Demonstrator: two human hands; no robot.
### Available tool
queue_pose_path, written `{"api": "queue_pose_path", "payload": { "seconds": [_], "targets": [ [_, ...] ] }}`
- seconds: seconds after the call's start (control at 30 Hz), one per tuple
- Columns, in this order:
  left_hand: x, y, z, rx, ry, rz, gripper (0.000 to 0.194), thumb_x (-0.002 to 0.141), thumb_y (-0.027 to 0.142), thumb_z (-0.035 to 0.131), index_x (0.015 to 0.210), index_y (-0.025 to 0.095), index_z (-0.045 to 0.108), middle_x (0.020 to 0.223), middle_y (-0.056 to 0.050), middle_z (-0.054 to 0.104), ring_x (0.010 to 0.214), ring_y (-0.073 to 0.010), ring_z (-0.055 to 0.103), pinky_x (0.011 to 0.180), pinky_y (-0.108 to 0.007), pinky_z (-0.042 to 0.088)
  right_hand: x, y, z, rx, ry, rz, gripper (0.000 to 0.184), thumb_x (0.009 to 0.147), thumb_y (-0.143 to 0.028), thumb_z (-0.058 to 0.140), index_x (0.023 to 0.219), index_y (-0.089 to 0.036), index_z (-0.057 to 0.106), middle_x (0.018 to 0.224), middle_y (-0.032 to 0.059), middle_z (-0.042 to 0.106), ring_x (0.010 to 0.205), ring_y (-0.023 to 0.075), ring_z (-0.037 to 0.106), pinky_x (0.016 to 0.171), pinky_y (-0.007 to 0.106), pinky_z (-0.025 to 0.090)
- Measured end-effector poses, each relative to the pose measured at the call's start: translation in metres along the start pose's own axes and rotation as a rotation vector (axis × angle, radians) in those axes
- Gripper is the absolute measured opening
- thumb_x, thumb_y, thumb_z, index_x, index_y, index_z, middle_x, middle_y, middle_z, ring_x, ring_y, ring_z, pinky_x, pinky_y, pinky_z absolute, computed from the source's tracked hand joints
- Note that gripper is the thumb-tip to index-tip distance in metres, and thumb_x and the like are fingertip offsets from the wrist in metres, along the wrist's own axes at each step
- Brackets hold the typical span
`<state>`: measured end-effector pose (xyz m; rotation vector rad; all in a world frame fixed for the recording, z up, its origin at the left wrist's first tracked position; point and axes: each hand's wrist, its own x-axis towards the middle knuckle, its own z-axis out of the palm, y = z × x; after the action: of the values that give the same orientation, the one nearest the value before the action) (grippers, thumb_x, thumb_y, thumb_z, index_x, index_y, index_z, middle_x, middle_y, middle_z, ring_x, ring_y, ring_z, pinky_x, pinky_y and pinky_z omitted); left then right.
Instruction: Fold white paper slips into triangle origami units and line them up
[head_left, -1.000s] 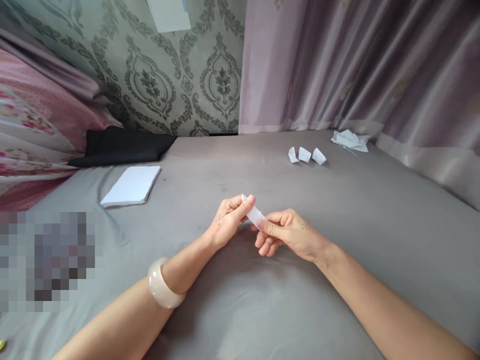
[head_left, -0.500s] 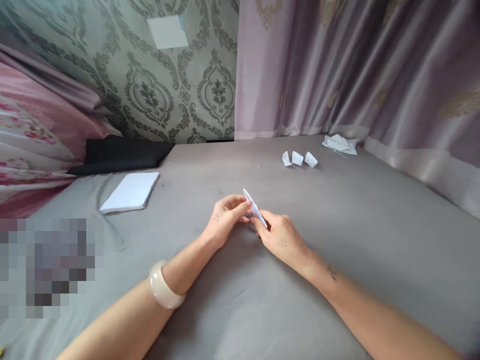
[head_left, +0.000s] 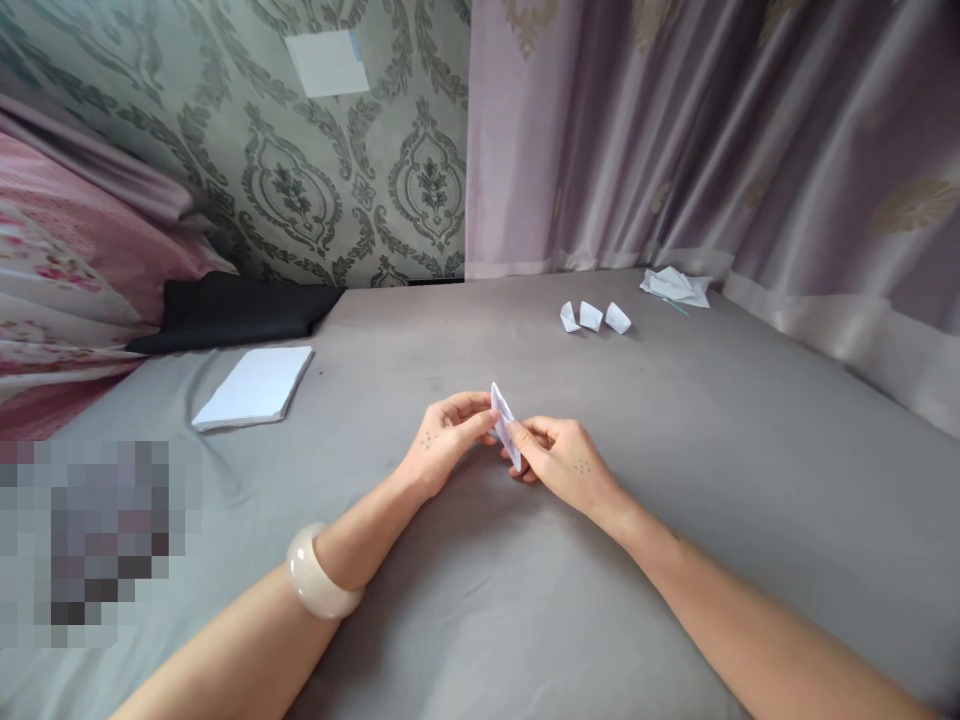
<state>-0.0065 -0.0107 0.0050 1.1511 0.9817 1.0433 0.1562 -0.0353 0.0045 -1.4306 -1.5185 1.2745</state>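
Observation:
Between my two hands is a small folded white paper (head_left: 505,425), held on edge above the grey sheet. My left hand (head_left: 448,437) pinches its left side, thumb on the near face and fingers behind. From the right, my right hand (head_left: 559,455) grips it with the thumb pressed on the paper and the fingers curled below. The paper looks like a narrow pointed shape with a slight opening along its length. Parts of the fingers are hidden behind it.
Three small folded white paper pieces (head_left: 591,317) stand farther back on the grey sheet (head_left: 420,345). Behind them to the right lie crumpled white papers (head_left: 675,287) by the curtain (head_left: 600,130). At left are a stack of white paper (head_left: 255,387) and a black cloth (head_left: 240,310).
The folded paper has turned steeper between my hands. My right thumb has moved up onto its face, and the right hand's grip has shifted. The view has moved slightly.

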Motion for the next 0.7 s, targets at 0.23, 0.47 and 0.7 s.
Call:
{"api": "queue_pose_path", "payload": {
  "seconds": [0.23, 0.47, 0.7],
  "targets": [
    [0.0, -0.014, 0.007, 0.167, 0.132, 0.169, 0.027, 0.076, 0.02, 0.059, 0.101, 0.014, 0.064, 0.092, -0.006, 0.069, 0.079, -0.015, 0.064, 0.072, -0.025, 0.051, -0.001, 0.005, 0.007, -0.261, 0.096, -0.207, 0.04, 0.093, -0.044, 0.041, 0.071, -0.019, 0.064, 0.061, 0.0042, 0.067, 0.055, 0.0151, 0.062, 0.057, 0.025, 0.048],
    [0.001, -0.022, 0.005, 0.264, 0.2, 0.148, 0.017, 0.079, 0.028, 0.061, 0.088, 0.014, 0.065, 0.08, -0.005, 0.069, 0.067, -0.0127, 0.062, 0.062, -0.022, 0.05, 0.001, 0.009, 0.011, -0.251, 0.061, -0.288, 0.018, 0.087, -0.031, 0.051, 0.088, -0.021, 0.066, 0.081, 0.0039, 0.074, 0.073, 0.0177, 0.07, 0.067, 0.026, 0.051],
    [-0.006, -0.019, 0.011, 0.378, 0.181, 0.176, 0.014, 0.08, 0.025, 0.058, 0.09, 0.016, 0.065, 0.081, -0.004, 0.07, 0.067, -0.0126, 0.063, 0.06, -0.021, 0.05, 0.003, 0.009, 0.009, -0.287, 0.121, -0.196, 0.02, 0.087, -0.028, 0.048, 0.083, -0.019, 0.066, 0.073, 0.0047, 0.072, 0.064, 0.0166, 0.067, 0.061, 0.025, 0.05]
  ]
}}
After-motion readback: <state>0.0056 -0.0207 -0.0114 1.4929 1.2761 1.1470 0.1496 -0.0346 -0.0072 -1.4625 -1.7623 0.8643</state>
